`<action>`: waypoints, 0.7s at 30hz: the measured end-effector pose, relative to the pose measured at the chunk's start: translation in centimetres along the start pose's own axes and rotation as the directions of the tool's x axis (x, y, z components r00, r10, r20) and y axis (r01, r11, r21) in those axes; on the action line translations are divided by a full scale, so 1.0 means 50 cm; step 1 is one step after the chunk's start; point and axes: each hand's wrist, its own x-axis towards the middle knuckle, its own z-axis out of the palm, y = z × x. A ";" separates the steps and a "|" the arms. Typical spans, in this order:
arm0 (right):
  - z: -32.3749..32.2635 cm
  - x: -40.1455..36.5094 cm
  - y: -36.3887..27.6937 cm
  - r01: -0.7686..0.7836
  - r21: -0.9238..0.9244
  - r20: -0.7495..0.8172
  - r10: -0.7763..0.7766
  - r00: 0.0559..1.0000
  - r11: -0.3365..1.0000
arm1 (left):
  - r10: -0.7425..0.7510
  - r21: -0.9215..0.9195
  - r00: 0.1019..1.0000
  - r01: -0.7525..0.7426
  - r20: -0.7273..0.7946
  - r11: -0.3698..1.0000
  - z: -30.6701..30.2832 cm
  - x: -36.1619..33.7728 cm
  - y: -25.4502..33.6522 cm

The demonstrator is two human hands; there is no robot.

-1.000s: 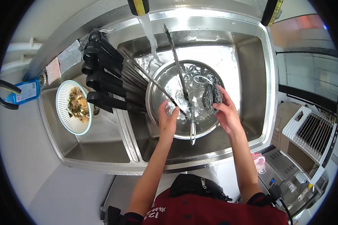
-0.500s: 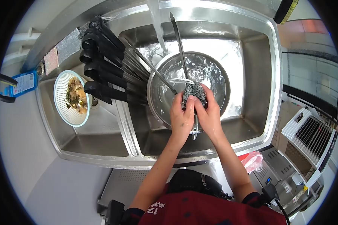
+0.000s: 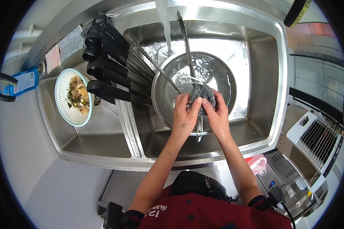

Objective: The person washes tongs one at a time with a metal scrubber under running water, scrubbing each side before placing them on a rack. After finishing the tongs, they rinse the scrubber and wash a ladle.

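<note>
My left hand (image 3: 185, 116) and my right hand (image 3: 217, 117) are closed around a dark grey steel wool scourer (image 3: 202, 95), thumbs on its near side. A white string (image 3: 191, 79) trails from its far end. Two long dark metal arms (image 3: 187, 45) spread outward from near my hands, and a metal loop (image 3: 199, 131) sticks out below the scourer. These look like one pair of tongs, but their joint is hidden. Beneath my hands is a round steel bowl (image 3: 233, 86) with water in it.
Water (image 3: 165, 30) runs from above into the right sink basin (image 3: 261, 80). Several black-handled utensils (image 3: 109, 68) lean over the divider (image 3: 128, 129). A white strainer basket (image 3: 61, 97) of food scraps stands in the left basin. A blue bottle (image 3: 25, 83) is at far left.
The thumbs have shifted apart and moved on the scourer, which shows more now. The view has shifted slightly. Water in the bowl looks calmer.
</note>
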 end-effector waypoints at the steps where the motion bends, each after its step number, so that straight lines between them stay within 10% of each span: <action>1: 0.004 0.000 0.004 -0.007 0.037 -0.003 0.007 1.000 0.999 | -0.001 0.001 1.000 0.001 -0.001 1.000 -0.001 -0.002 0.002; 6: 0.000 0.011 0.001 -0.279 0.567 0.173 0.219 0.960 0.775 | -0.109 -0.028 0.985 0.113 0.134 0.993 -0.010 -0.001 -0.014; 8: -0.015 0.020 -0.012 -0.496 0.759 0.460 0.193 0.867 0.422 | -0.131 -0.132 0.979 0.152 0.157 0.980 -0.004 -0.004 -0.010; 16: -0.019 0.028 0.025 -0.444 0.745 0.313 0.327 0.892 0.498 | -0.430 -0.550 0.847 0.207 -0.313 0.809 -0.018 -0.005 -0.077; 21: -0.014 0.031 0.018 -0.531 0.826 0.461 0.316 0.829 0.187 | -0.249 -0.272 0.965 0.218 -0.086 0.937 0.027 0.044 -0.176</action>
